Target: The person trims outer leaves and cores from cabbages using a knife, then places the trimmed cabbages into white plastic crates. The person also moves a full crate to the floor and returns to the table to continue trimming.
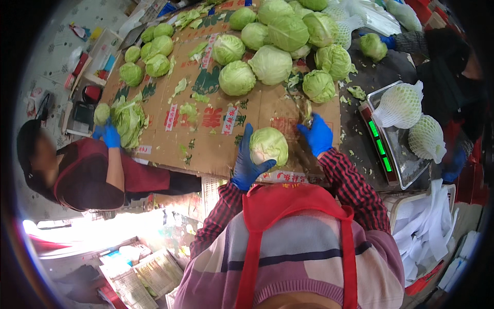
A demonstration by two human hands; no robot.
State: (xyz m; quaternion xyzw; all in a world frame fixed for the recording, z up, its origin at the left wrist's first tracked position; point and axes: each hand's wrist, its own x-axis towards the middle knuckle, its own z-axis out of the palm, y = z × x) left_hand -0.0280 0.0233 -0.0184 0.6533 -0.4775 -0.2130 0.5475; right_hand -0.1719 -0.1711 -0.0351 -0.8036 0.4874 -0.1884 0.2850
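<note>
A pale green cabbage (269, 147) is held in my blue-gloved left hand (247, 164), with the thumb across its near side and the fingers along its left. To the right of this cabbage, my blue-gloved right hand (317, 134) is closed around a metal tool (308, 123). The tool's far part is blurred, and a strip of leaf (308, 109) shows beside it. Both hands are over the printed cardboard (254, 106) covering the table. Beyond them lies a large heap of cabbages (271, 64), some close to my right hand.
A scale (411, 170) at right carries two net-wrapped cabbages (401, 104). White sleeves fill a crate (393, 206) below it. At left, a co-worker's gloved hands (108, 133) hold a small cabbage near loose leaves (129, 119). Another co-worker's hand (388, 41) grips a cabbage (373, 47).
</note>
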